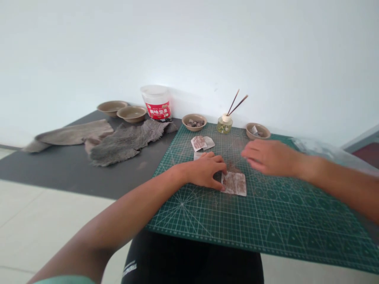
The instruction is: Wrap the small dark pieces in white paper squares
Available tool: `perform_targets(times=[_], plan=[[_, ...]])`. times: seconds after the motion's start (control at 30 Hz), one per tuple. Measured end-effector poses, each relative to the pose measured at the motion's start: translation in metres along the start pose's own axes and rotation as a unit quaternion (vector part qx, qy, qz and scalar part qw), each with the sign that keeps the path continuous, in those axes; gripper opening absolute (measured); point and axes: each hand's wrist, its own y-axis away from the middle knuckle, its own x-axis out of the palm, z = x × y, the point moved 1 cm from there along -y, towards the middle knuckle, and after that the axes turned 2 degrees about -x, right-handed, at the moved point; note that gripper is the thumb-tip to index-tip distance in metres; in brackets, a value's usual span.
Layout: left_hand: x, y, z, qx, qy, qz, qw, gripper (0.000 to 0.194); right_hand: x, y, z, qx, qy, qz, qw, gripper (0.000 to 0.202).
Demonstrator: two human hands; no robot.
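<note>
A flat, whitish square pad with brown stains (235,184) lies on the green cutting mat (207,221). My left hand (209,170) holds it at its left edge, thumb and fingertips pressed on the two corners. Loose brown specks lie about the pad's top edge. Above and to the right of it hovers my right hand (262,156), blurred, its fingers drawn together; what is between them, if anything, is hidden. Behind my left hand, a pale piece (197,156) is partly covered. Farther back, a brown-smeared pad (198,142) overlaps a paler one (209,142).
Along the wall stand a bowl with dark lumps (194,122), a reed diffuser (224,124), a bowl with white scraps (258,130), a plastic tub (156,103) and two tan bowls (132,114). Grey cloths (127,142) lie left; clear plastic (325,152) lies right.
</note>
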Motion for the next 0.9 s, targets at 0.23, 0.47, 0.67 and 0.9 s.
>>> perform_targets(times=[0.23, 0.47, 0.67, 0.9], plan=[[0.000, 0.000, 0.000, -0.002, -0.007, 0.007, 1.000, 0.048, 0.047, -0.002, 0.068, 0.069, -0.171, 0.046, 0.982, 0.013], [0.001, -0.001, 0.000, -0.002, 0.004, -0.011, 1.000, 0.052, 0.056, -0.003, 0.070, 0.088, -0.172, 0.047, 0.980, 0.009], [0.001, -0.001, 0.000, -0.010, 0.005, -0.003, 1.000, 0.049, 0.062, -0.003, 0.076, 0.113, -0.159, 0.043, 0.980, 0.015], [0.001, 0.000, 0.000, -0.028, 0.016, 0.006, 0.999, 0.050, 0.059, 0.006, 0.069, 0.124, -0.163, 0.052, 0.978, 0.013]])
